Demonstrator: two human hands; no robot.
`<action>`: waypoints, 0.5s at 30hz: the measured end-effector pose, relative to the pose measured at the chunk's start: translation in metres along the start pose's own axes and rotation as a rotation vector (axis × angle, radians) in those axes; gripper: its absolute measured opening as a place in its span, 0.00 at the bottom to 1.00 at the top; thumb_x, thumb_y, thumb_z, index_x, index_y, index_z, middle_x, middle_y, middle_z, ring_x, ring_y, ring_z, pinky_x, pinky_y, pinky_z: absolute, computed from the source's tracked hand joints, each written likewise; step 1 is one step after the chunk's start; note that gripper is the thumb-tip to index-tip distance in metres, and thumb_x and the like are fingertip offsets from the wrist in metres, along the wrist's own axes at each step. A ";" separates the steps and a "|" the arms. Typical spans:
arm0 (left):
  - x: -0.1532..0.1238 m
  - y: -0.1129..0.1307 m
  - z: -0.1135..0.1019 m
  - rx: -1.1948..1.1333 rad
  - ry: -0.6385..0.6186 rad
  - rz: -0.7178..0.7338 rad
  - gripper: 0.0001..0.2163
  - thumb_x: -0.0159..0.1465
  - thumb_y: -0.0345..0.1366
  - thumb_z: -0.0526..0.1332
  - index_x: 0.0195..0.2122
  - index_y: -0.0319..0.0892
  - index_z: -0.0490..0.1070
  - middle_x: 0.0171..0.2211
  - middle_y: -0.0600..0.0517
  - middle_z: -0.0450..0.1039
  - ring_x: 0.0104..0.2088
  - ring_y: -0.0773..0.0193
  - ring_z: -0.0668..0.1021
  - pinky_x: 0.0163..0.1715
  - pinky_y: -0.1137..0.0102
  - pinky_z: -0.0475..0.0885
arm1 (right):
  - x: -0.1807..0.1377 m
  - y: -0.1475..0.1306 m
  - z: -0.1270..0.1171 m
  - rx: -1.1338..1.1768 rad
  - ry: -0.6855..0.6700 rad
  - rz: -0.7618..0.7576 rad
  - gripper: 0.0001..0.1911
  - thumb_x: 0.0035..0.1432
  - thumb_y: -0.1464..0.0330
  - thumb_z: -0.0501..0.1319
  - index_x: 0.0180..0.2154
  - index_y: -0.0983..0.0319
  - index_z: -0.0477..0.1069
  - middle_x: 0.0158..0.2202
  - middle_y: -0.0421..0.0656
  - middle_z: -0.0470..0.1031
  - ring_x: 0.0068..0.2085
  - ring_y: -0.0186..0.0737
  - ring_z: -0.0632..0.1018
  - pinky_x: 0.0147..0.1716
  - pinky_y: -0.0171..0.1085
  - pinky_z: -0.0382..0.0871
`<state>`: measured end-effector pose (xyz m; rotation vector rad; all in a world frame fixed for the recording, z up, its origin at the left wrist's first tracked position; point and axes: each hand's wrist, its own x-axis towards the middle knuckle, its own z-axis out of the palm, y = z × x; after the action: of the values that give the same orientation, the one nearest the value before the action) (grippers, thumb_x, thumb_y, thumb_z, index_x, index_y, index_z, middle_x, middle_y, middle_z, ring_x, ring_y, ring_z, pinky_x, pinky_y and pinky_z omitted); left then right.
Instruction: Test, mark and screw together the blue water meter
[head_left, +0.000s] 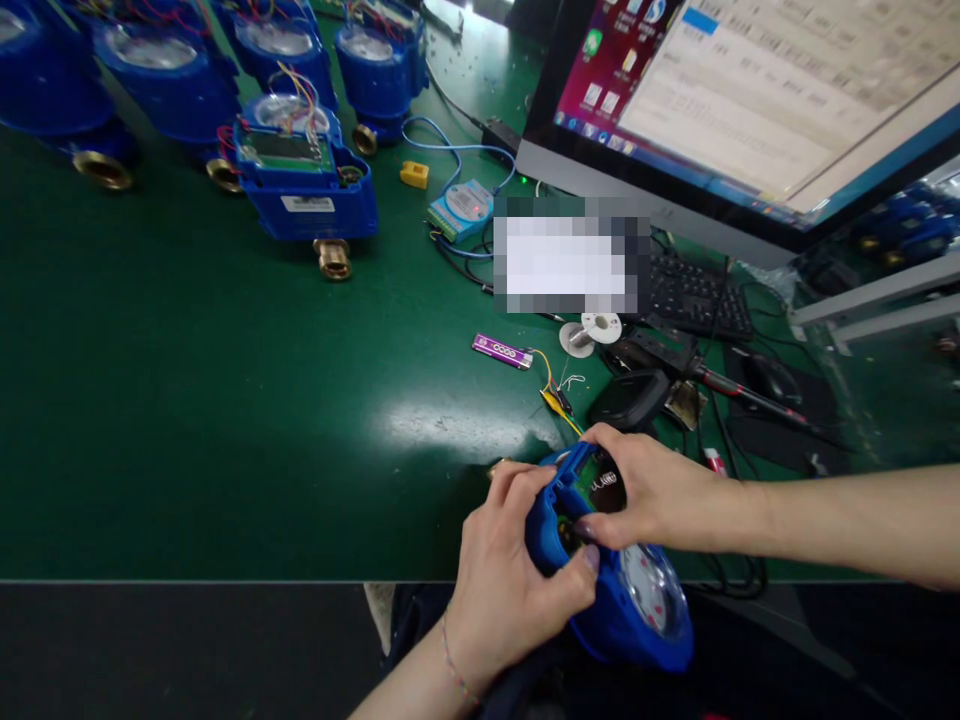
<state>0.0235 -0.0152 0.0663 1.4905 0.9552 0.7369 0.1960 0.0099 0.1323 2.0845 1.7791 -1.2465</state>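
Observation:
A blue water meter with a round dial face lies at the near edge of the green table, partly over my lap. My left hand is wrapped around its left side, thumb pressed on the blue housing. My right hand lies on top of the meter's open electronics compartment, fingers curled over the green board and a black round part. Yellow wires run from the meter toward a purple circuit strip.
Several blue water meters with brass fittings stand at the back left. A monitor rises at the right above a black keyboard. A small teal module, a yellow block, a white spool and cables lie mid-table.

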 end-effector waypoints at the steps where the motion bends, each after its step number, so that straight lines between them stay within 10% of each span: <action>1: 0.000 0.001 0.000 -0.002 0.000 -0.007 0.19 0.53 0.40 0.59 0.47 0.46 0.62 0.41 0.51 0.63 0.39 0.59 0.72 0.40 0.62 0.68 | 0.001 0.001 0.000 0.004 -0.011 0.003 0.25 0.37 0.59 0.66 0.38 0.62 0.63 0.32 0.42 0.74 0.34 0.41 0.75 0.35 0.38 0.68; 15: 0.031 0.003 -0.016 0.201 0.371 -0.027 0.17 0.57 0.46 0.61 0.44 0.44 0.65 0.40 0.51 0.65 0.41 0.60 0.72 0.43 0.64 0.68 | -0.002 0.025 0.002 0.267 0.113 -0.184 0.47 0.43 0.49 0.63 0.60 0.62 0.48 0.56 0.52 0.62 0.53 0.50 0.68 0.51 0.46 0.65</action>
<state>0.0242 0.0196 0.0693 1.5384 1.3604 0.9400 0.2163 -0.0002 0.1222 2.2093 1.9905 -1.5175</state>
